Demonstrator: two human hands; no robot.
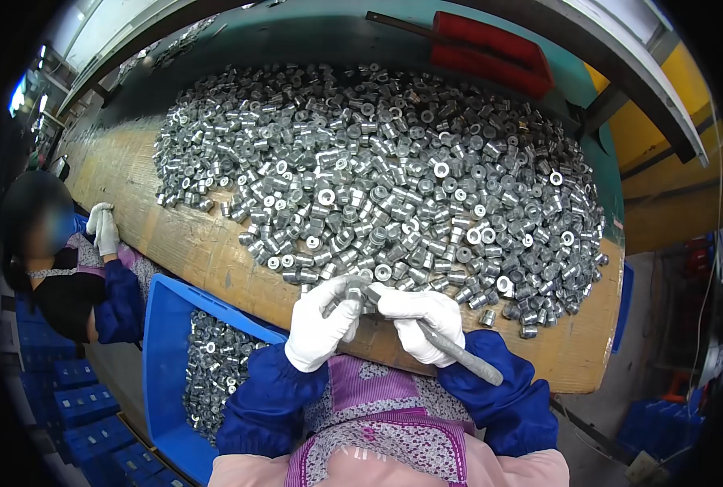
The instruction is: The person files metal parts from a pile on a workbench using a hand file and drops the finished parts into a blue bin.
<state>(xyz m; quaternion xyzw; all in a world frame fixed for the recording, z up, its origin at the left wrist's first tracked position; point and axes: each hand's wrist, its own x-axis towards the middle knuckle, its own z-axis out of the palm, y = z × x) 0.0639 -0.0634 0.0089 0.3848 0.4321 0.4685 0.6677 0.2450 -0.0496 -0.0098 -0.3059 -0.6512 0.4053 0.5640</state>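
My left hand [322, 325], in a white glove, is closed on a small metal fitting [354, 294] near the front edge of the table. Close beside it on the right, my gloved right hand [426, 323] is wrapped round a grey rod-like tool [471, 363]. The tool's thick rounded end sticks out below that hand toward my sleeve. Its other end points at the fitting, but the fingers hide where they meet. Just beyond both hands lies a large heap of similar metal fittings [377, 195].
A blue bin [207, 290] with many fittings stands at my left, against the table [568, 357]. A red tray [491, 57] lies behind the heap. Another person's gloved hands [103, 229] are at the table's left edge. A metal frame [621, 57] spans above.
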